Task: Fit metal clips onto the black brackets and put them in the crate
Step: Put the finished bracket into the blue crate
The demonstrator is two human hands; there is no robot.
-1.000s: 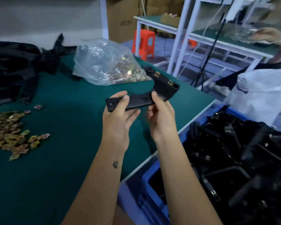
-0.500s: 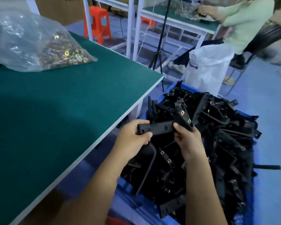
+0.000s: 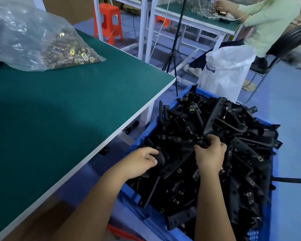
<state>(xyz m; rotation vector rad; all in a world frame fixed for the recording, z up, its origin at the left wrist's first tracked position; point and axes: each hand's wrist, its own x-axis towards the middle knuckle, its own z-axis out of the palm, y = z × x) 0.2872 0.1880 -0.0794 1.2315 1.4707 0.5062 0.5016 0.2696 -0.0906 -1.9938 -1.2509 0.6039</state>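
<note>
— What's around my bench?
— At ten o'clock, your green table (image 3: 80, 94). At twelve, an orange stool (image 3: 109, 21) and a black tripod (image 3: 175, 49).
— And at one o'clock?
— A white sack (image 3: 228, 72), with a person in a pale green top (image 3: 268, 20) seated at another green bench (image 3: 198, 21).

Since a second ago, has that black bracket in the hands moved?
Yes. The bracket has gone from above the green table rightward and down into the blue crate.
</note>
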